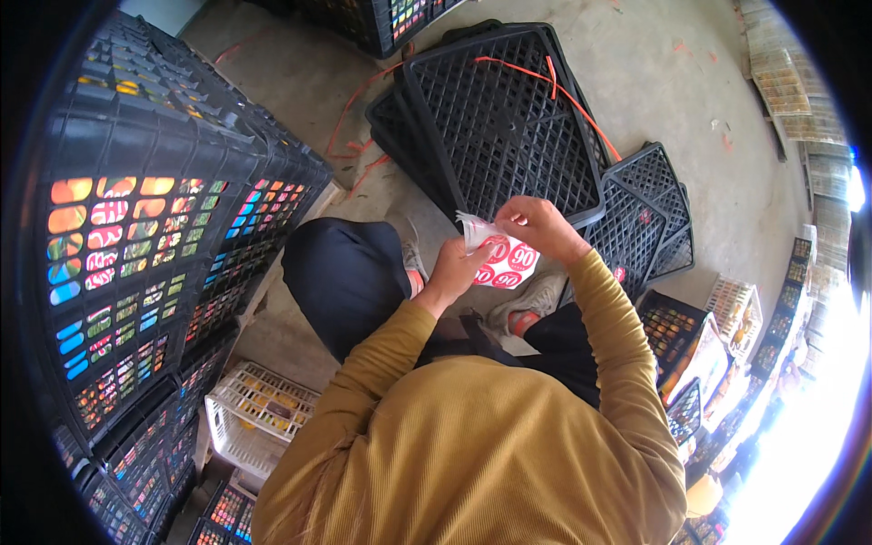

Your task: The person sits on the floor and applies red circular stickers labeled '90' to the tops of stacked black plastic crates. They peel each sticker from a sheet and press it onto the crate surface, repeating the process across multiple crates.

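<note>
A white sheet of round red-and-white stickers (pixel 514 262) is held in front of my lap, above my shoes. The stickers bear printing. My left hand (pixel 453 269) grips the sheet's left side, with the thumb lying across its face. At the upper edge, the bent fingers of my right hand (pixel 538 223) pinch the sheet or a sticker on it; which one I cannot tell. A white, crumpled-looking flap (pixel 475 231) stands up between the two hands. Beyond them, black plastic lattice crate lids (pixel 507 126) lie in a pile on the floor.
Stacked black plastic crates (pixel 150 157) with colourful printed liners rise on my left. A white plastic crate (pixel 262 409) is beside my left elbow. Orange strapping (pixel 579 105) trails over the lids. Smaller black lattice lids (pixel 644 211) and more crates (pixel 671 323) are at right.
</note>
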A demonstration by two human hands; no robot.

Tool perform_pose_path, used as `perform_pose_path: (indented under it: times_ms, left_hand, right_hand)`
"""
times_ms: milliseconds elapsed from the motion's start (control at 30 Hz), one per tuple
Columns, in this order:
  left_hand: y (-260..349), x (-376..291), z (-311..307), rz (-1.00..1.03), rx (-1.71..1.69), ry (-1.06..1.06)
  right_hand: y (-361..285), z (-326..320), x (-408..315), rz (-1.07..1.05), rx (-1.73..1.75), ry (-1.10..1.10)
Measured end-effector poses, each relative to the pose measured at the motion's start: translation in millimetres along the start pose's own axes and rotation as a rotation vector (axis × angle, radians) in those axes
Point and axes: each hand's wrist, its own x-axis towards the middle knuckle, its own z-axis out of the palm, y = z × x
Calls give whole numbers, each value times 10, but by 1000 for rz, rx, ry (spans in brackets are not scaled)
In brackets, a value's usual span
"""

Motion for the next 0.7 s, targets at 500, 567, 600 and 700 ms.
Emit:
perform_pose_path:
  times_ms: [500, 567, 600, 700]
  left_hand:
    - [-148, 43, 2, -193, 13, 63]
    - [-170, 56, 11, -163, -3, 72]
    - [-183, 60, 8, -191, 32, 76]
    - [-226, 65, 3, -219, 56, 38]
  right_hand:
    - [1727, -91, 1045, 112, -1119, 107]
    - [1759, 112, 799, -10, -958, 329]
    - [1770, 146, 722, 85, -934, 198]
    - [1764, 136, 683, 78, -810, 383]
